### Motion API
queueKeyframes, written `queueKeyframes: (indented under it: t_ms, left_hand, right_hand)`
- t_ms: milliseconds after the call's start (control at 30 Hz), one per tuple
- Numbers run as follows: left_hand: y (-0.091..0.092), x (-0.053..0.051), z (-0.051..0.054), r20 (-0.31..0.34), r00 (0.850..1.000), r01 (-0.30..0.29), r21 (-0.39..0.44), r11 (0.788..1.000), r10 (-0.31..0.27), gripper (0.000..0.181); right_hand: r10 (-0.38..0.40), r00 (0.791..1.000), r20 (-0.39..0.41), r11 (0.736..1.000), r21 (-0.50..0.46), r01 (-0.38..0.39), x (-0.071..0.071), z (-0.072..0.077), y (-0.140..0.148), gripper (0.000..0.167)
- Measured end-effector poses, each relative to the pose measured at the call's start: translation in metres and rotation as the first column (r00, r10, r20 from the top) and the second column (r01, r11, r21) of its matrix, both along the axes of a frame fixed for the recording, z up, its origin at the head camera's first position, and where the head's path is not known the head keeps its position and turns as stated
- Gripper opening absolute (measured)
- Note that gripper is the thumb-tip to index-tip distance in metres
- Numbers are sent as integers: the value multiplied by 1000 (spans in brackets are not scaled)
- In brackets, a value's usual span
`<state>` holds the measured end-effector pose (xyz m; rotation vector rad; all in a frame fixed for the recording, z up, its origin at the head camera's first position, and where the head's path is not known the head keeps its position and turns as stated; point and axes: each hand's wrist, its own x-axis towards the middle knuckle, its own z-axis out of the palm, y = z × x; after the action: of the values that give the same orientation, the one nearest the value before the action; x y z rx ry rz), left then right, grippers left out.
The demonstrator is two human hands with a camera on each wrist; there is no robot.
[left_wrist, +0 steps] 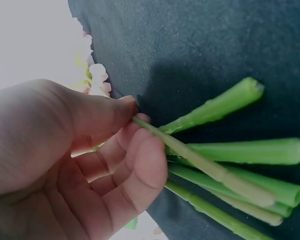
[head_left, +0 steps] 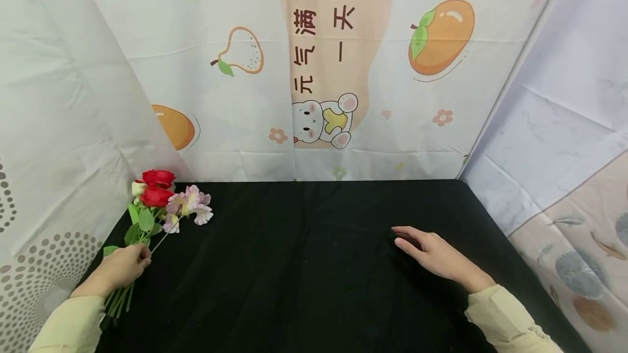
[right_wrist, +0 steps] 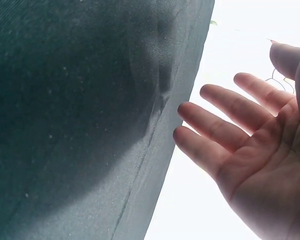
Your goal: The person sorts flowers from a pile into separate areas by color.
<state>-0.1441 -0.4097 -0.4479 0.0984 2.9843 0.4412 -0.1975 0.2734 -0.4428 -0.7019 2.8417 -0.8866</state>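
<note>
At the left end of the black tabletop lies a bunch of flowers: red roses, a white bud and a pale purple flower. My left hand is over their stems, pinching the purple flower's thin stem between thumb and fingers. Several thicker green stems fan out beyond the fingertips in the left wrist view; whether the fingers touch them I cannot tell. On the right side, my right hand hovers above the cloth with relaxed fingers, holding nothing.
Black cloth covers the tabletop. A white printed curtain hangs along the back edge. More fabric walls stand close at the left and right sides.
</note>
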Motion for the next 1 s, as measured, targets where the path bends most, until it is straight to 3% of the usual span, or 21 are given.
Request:
queueKeyframes:
  t_ms: [533, 1000]
  left_hand:
    - [5, -5, 7, -34, 999, -20, 28, 999, 21, 9]
    - [47, -3, 32, 36, 998, -67, 209, 976, 61, 8]
  right_hand:
    - [43, 999, -16, 994, -102, -44, -5, -1, -2, 44]
    - [61, 998, 23, 991, -124, -57, -6, 1, -10, 44]
